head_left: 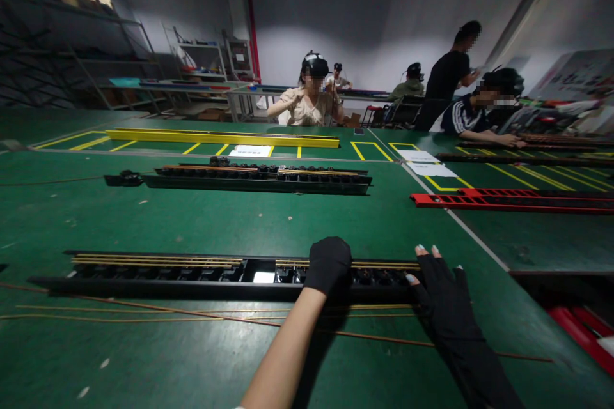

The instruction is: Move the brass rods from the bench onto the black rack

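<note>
A long black channel (167, 291) lies across the green table before me, with black fittings inside and thin brass rods (158, 261) along its top. My left hand (330, 262), in a black glove, is closed over the middle-right part of the channel; its fingertips and whatever they grip are hidden. At the channel's right end rests my right hand (444, 284), in a black fingerless glove, its fingers spread over the end of the rods. Loose long thin rods (374, 336) lie on the table on the near side, passing beneath my forearms.
Further back lie another black channel assembly (259, 184), a yellow channel (220, 138) and a red channel (518, 202). Paper sheets (432, 169) and yellow tape outlines mark the table. Across it sits a person (309, 105); another person (472, 115) works at the right.
</note>
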A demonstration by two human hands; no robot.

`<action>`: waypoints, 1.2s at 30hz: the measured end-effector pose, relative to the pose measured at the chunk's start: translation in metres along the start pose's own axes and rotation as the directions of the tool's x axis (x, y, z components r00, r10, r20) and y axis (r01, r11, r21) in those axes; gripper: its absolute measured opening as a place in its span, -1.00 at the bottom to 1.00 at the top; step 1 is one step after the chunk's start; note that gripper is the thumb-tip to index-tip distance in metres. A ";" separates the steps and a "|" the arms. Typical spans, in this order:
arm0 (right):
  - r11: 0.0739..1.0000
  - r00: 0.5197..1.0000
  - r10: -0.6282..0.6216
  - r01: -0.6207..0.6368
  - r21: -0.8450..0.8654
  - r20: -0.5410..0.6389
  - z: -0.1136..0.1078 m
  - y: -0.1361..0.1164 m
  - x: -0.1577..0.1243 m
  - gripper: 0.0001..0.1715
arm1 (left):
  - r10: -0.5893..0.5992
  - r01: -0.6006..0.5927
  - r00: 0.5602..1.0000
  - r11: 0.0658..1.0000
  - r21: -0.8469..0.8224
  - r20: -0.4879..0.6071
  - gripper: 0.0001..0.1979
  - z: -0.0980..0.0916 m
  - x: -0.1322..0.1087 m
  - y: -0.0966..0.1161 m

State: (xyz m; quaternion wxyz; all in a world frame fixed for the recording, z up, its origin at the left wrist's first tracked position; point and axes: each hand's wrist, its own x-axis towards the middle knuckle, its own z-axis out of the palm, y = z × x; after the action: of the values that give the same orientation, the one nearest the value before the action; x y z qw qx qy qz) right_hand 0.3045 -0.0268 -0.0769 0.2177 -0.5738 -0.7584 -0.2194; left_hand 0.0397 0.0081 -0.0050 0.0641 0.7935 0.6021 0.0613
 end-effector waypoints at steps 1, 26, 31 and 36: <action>1.000 1.000 -0.010 0.010 -0.008 0.010 -0.002 -0.001 0.002 -0.38 | -0.002 0.002 1.000 1.000 -0.001 -0.001 -0.64 0.000 0.000 0.000; 0.969 0.983 -0.170 0.180 0.170 -0.070 -0.004 -0.047 0.011 -0.21 | 0.020 -0.020 1.000 1.000 -0.009 -0.018 -0.69 0.004 0.000 -0.002; 0.974 0.988 -0.145 0.152 0.166 -0.051 0.000 -0.053 0.008 -0.20 | 0.029 -0.029 0.999 1.000 -0.006 -0.027 -0.69 0.003 -0.002 -0.002; 0.973 0.984 -0.158 0.169 0.155 -0.085 0.000 -0.052 0.010 -0.19 | 0.022 -0.022 1.000 1.000 -0.003 -0.023 -0.65 0.004 0.000 -0.002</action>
State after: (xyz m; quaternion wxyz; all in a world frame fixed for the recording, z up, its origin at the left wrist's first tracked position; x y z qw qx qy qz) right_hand 0.2520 -0.0318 -0.0754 0.2717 -0.4817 -0.8100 -0.1949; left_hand 0.0385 0.0080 -0.0089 0.0579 0.7991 0.5940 0.0720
